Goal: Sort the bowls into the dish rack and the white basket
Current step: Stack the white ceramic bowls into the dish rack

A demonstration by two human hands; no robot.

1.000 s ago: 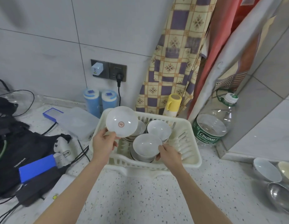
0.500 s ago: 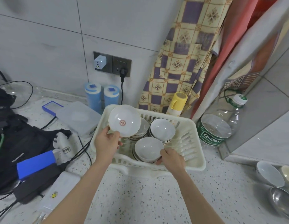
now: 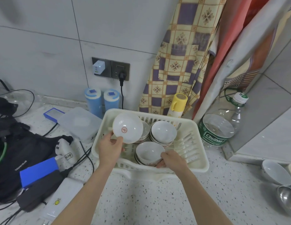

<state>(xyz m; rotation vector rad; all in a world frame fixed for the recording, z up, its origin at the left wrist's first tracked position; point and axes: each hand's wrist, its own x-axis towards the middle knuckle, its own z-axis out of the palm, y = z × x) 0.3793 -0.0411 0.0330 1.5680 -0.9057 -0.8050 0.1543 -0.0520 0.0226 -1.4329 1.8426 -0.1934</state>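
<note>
Left hand point(image 3: 109, 147) grips a white bowl point(image 3: 127, 128) by its rim, tilted so the red-marked underside faces the camera, raised over the basket's left rear. Right hand point(image 3: 172, 159) grips the near stack point(image 3: 148, 153), fingers curled round its lower right side. White basket point(image 3: 201, 151) sits on the speckled desk point(image 3: 149, 200) against the wall. Inside it: near stack at front centre, a second stack point(image 3: 163, 132) behind it to the right, a third point(image 3: 144, 132) partly hidden behind the raised bowl. Right edge of the desk: one white bowl point(image 3: 276, 172), a steel bowl point(image 3: 287, 198) just in front of it. Water bottle point(image 3: 222, 125) right of the basket, yellow cup point(image 3: 178, 103) behind. Black bag point(image 3: 19, 146) and cables lie left.
</note>
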